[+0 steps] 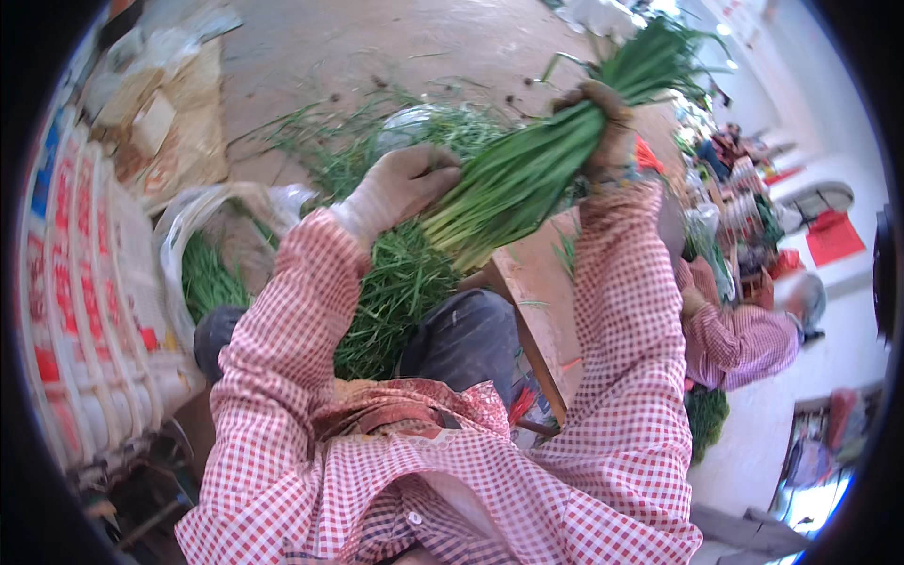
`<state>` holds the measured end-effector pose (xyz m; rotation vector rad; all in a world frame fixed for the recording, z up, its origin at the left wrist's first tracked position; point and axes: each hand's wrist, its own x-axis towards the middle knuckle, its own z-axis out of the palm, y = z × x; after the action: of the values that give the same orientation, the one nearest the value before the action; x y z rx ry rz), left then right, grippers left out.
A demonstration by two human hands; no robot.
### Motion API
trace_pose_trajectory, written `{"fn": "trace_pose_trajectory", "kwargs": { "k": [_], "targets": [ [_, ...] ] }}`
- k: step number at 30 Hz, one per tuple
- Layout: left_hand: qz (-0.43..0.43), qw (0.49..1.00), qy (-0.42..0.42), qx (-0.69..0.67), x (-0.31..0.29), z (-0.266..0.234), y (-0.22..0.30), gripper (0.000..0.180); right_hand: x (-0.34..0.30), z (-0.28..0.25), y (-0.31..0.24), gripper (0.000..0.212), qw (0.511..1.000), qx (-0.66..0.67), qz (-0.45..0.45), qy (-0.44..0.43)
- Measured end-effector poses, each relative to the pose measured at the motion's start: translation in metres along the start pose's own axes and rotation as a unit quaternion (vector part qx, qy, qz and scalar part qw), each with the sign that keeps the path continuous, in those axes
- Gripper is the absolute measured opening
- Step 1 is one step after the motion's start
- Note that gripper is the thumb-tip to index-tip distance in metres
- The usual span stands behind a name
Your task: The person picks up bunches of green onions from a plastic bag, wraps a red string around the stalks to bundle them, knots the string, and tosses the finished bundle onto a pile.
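Observation:
A long bunch of green leaves that look like garlic chives (527,174) is held up in front of me, its pale stem ends slanting down to the left and its dark tips up to the right. My right hand (607,118), in a soiled glove, is wrapped round the middle of it. Beside the stem end is my left hand (400,184), in a pale glove with the fingers curled together; whatever is between them is hidden. Below both hands, a heap of loose green leaves (400,282) lies around my knee.
A clear plastic bag (179,245) with greens stands at left, beside a white slatted crate (104,282). A wooden board (541,320) is by my right knee. Cardboard (198,113) and scattered leaves lie on the floor. Another person (739,339) in a checked top sits at right.

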<state>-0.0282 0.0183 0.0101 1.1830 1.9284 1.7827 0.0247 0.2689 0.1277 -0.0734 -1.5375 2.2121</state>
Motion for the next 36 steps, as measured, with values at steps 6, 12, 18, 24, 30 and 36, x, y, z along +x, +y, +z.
{"fn": "trace_pose_trajectory", "kwargs": {
  "k": [6, 12, 18, 24, 30, 36],
  "targets": [
    [0.045, 0.988, 0.028, 0.143, -0.018, 0.008, -0.023, 0.016, -0.001, 0.019, 0.011, 0.046, 0.998, -0.023, 0.039, 0.045],
    [-0.279, 0.879, -0.152, 0.354, -0.096, 0.036, -0.114, 0.020, 0.022, -0.015, -0.017, 0.051, 0.990, 0.058, 0.029, 0.124],
    [-0.423, 0.737, -0.325, 0.416, -0.117, 0.027, -0.122, 0.052, 0.025, -0.015, -0.017, 0.040, 0.960, -0.218, 0.007, 0.177],
    [-0.133, 0.958, 0.081, 0.239, -0.018, -0.003, 0.006, 0.089, 0.029, 0.026, 0.072, 0.051, 0.957, -0.259, -0.129, -0.005],
    [0.157, 0.966, 0.110, 0.173, 0.010, 0.010, 0.011, 0.058, -0.045, 0.123, 0.039, 0.050, 0.885, -0.397, -0.201, -0.132],
    [0.352, 0.835, 0.194, 0.376, -0.007, 0.041, 0.020, 0.021, -0.082, 0.112, 0.022, 0.057, 0.828, -0.440, -0.343, -0.060]
  ]
}}
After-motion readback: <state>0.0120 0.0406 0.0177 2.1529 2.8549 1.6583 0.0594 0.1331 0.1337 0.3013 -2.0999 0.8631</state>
